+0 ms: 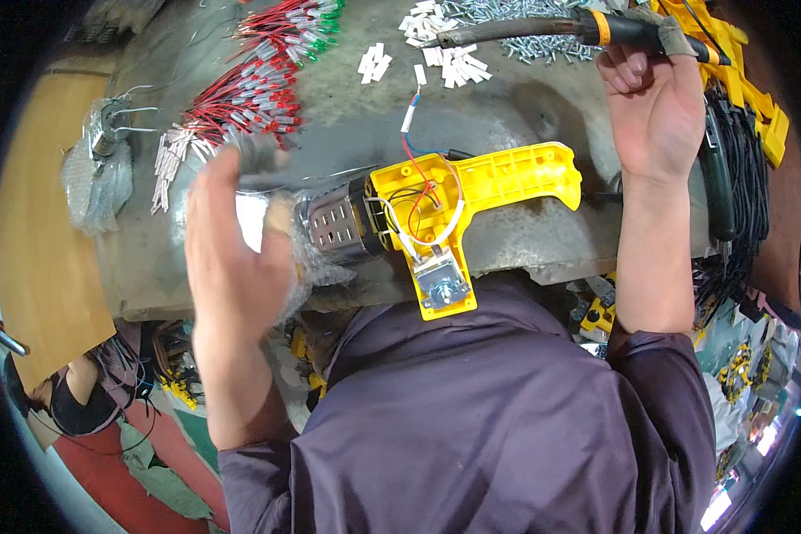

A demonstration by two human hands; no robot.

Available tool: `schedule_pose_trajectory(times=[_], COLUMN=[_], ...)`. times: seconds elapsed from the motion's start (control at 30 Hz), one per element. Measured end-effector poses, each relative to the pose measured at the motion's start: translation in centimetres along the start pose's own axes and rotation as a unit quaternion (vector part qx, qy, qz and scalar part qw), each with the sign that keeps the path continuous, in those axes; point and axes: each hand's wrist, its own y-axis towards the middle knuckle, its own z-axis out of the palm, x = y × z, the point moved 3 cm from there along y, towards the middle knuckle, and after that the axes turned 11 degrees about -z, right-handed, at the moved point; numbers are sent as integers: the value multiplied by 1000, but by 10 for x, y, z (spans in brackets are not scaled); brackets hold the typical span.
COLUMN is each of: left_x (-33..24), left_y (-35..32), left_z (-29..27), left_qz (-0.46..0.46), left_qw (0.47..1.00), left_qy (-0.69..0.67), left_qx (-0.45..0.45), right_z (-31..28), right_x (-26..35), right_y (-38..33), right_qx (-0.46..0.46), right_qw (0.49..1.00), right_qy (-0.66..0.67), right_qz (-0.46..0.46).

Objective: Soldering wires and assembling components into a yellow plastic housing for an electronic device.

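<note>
The open yellow tool half-shell (pixel 472 191) lay at the desk's (pixel 507 116) six o'clock edge, wires exposed and unclosed. A soldering iron (pixel 543 28) was gripped in the right hand (pixel 654 102); the left hand's (pixel 231 240) fingers were spread over clear wrapping (pixel 316 258).

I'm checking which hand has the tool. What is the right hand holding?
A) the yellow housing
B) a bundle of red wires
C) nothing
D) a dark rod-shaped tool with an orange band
D: the right hand is closed around the dark tool with an orange band, above the yellow housing, which lies on the bench apart from that hand.
</note>
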Motion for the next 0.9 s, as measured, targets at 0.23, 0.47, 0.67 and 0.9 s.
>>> schedule_pose_trajectory(times=[0.23, 0.47, 0.67, 0.9], left_x=[12, -7, -7, -13], left_y=[11, -11, -17, -12], left_z=[-3, -11, 6, 8], left_qz=[-43, 33, 73, 110], left_qw=[994, 967, 971, 984], left_qy=[-11, -247, -229, -137], left_qx=[104, -57, -8, -1], right_z=[10, 31, 37, 35], right_x=[3, -3, -18, -16], right_y=[-3, -15, -15, -19], right_qx=[-61, 168, 148, 130], right_qw=[998, 980, 984, 987], right_qy=[-17, 79, 96, 70], right_qz=[2, 72, 39, 67])
